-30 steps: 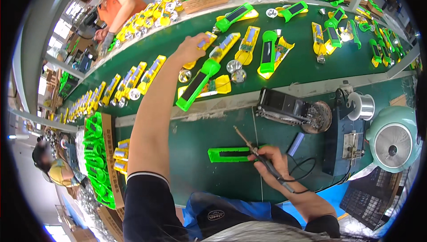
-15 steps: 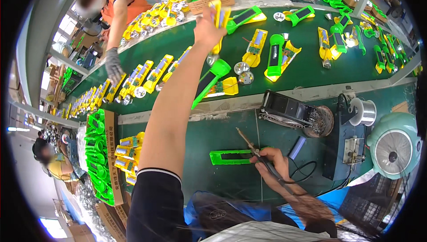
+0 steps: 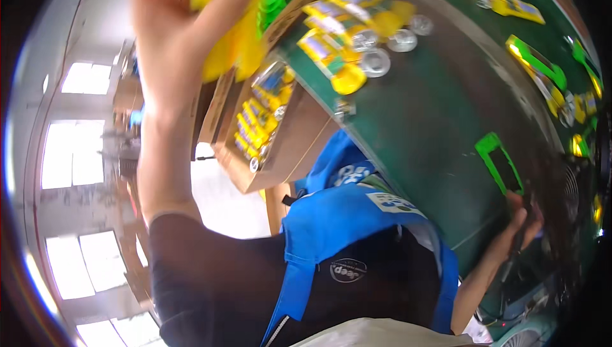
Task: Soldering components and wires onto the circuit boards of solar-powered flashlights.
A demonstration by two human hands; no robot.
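Some yellow casings [image 3: 248,47] sat pinched in the left hand [image 3: 171,44], likely wanting light, even pressure, left of the benchtop casings [image 3: 347,79]; green frame [image 3: 490,158] lay farther right, right hand [image 3: 519,222] at its lower end, grip unreadable in blur.

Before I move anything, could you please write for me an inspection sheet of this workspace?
Surface: green table, partly covered.
Job's things: green frame lying on the table; yellow assemblies with silver cups grouped farther left.
Clutter: cardboard box beside the table, holding similar yellow parts.
Hands: left hand grips yellow pieces, blurred; right hand, near the frame, appears closed on a dark tool.
Cables: nothing seen clearly.
Surroundings: bright windows at left.
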